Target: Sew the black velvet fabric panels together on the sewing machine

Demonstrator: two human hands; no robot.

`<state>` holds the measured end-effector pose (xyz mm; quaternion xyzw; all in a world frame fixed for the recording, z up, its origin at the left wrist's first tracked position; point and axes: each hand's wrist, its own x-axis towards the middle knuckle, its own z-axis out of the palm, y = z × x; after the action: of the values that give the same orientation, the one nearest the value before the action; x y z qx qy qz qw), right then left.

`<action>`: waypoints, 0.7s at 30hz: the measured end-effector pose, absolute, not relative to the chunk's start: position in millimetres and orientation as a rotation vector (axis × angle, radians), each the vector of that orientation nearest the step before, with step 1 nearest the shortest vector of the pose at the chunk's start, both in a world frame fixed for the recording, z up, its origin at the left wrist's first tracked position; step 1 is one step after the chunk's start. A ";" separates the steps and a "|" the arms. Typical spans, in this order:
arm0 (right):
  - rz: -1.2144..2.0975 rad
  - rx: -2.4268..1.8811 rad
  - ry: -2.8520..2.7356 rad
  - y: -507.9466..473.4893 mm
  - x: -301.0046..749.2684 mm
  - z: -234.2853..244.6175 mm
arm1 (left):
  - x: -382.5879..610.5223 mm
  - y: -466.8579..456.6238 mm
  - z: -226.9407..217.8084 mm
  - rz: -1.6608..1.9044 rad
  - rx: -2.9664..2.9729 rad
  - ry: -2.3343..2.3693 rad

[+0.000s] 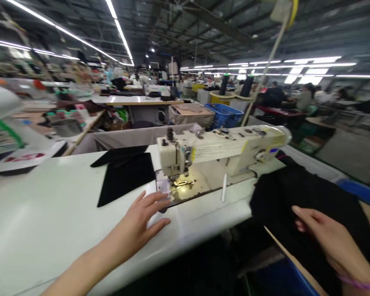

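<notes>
Resting flat, open left hand [142, 224] on white table [49, 222]; right hand [329, 240] open over black fabric [296, 193].

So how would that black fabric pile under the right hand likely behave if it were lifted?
The black fabric would probably be floppy: it slumps in soft folds and drapes over the table edge. It looks light for its bulk. Under the flat right hand, it would likely slide or bunch rather than hold shape.
</notes>
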<state>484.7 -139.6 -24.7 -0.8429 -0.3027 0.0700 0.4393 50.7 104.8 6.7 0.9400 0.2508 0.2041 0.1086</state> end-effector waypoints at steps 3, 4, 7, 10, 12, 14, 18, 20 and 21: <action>0.286 -2.132 -0.859 -134.5 478.8 -5.5 | 54.0 107.1 6.8 0.702 2.833 0.585; 0.255 -2.159 -0.886 -133.5 478.5 -4.5 | 55.4 109.6 5.6 0.731 2.853 0.544; 0.147 -2.225 -0.937 -133.9 478.9 -12.3 | 58.6 115.6 -0.7 0.764 2.909 0.460; 0.092 -2.270 -1.002 -133.0 477.5 -23.0 | 59.9 115.7 -6.1 0.705 2.956 0.449; 0.053 -2.298 -1.010 -131.3 476.7 -26.4 | 60.2 112.9 -7.5 0.691 2.964 0.453; 0.031 -2.316 -0.991 -131.5 477.7 -27.1 | 59.7 109.4 -7.8 0.696 2.957 0.451; 0.073 -2.305 -0.947 -141.1 485.4 -24.1 | 55.5 105.1 -8.9 0.736 2.909 0.525; 0.076 -2.286 -0.923 -147.2 489.8 -20.0 | 54.7 103.6 -9.6 0.729 2.914 0.500; 0.043 -2.279 -0.893 -149.5 491.5 -16.9 | 55.4 102.4 -9.5 0.729 2.920 0.472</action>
<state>491.5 -149.5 -16.9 -0.8755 -0.3431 0.0167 0.3398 55.4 102.4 -9.5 0.9574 0.1548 0.2389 0.0476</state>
